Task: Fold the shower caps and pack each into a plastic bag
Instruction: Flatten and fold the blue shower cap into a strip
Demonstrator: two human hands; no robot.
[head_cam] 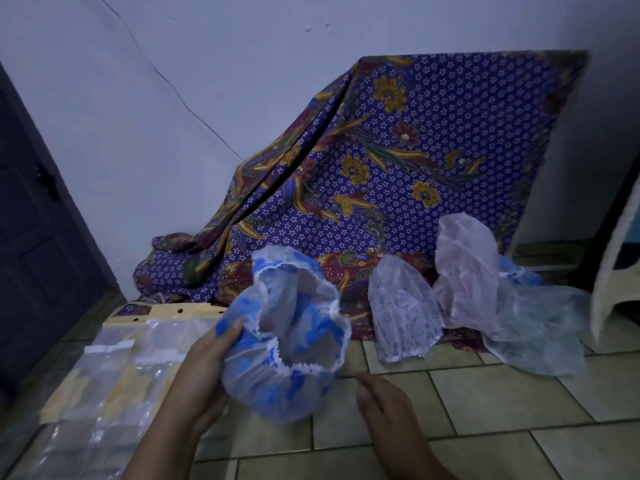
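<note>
Prob fold step: L hand gripping blue shower cap, unfolded; R hand hovering open, empty. Next prob: flattening w/ both hands.

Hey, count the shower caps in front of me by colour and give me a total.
Blue-flowered cap, held by the left hand: 1
White printed cap: 1
Pink cap: 1
Pale blue cap: 1
Total: 4; a blue scrap behind the pink one may be a fifth.
</note>
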